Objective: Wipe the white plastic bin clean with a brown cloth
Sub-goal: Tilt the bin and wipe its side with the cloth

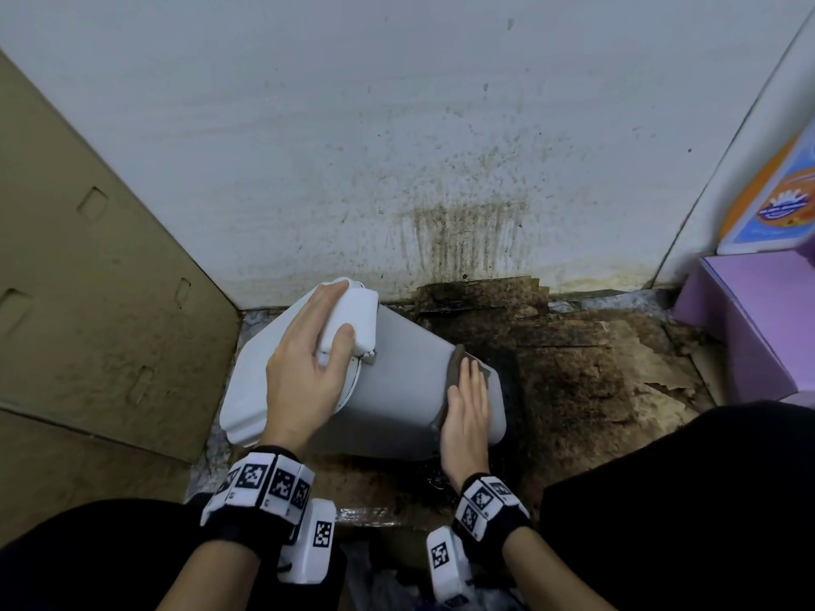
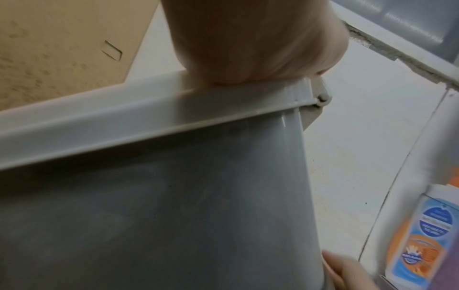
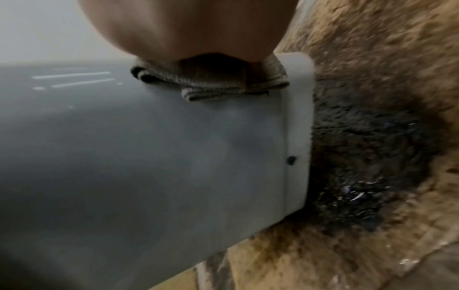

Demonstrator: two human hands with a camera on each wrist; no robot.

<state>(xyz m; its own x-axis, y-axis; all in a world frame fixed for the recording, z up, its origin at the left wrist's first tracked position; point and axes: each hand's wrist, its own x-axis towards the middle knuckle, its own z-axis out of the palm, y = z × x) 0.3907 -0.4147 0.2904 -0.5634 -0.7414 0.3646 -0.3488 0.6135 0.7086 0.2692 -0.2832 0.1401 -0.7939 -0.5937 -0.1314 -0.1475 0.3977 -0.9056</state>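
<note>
The white plastic bin (image 1: 397, 377) lies tipped on its side on the floor, its lid end at the left and its base at the right. My left hand (image 1: 337, 313) grips the white lid, with the thumb on a raised flap and the fingers over the far edge. In the left wrist view the palm of my left hand (image 2: 248, 39) sits on the rim of the bin (image 2: 174, 196). My right hand (image 1: 467, 390) lies flat and presses the folded brown cloth (image 1: 455, 361) against the bin's side near the base. In the right wrist view the cloth (image 3: 211, 84) bunches under my palm on the bin (image 3: 149, 147).
A big cardboard box (image 1: 88, 302) stands at the left. The wall (image 1: 463, 231) behind is streaked with dark stains. Soiled, torn cardboard (image 1: 595, 359) covers the floor at the right. A purple box (image 1: 749, 324) and an orange-blue packet (image 1: 776, 205) sit far right.
</note>
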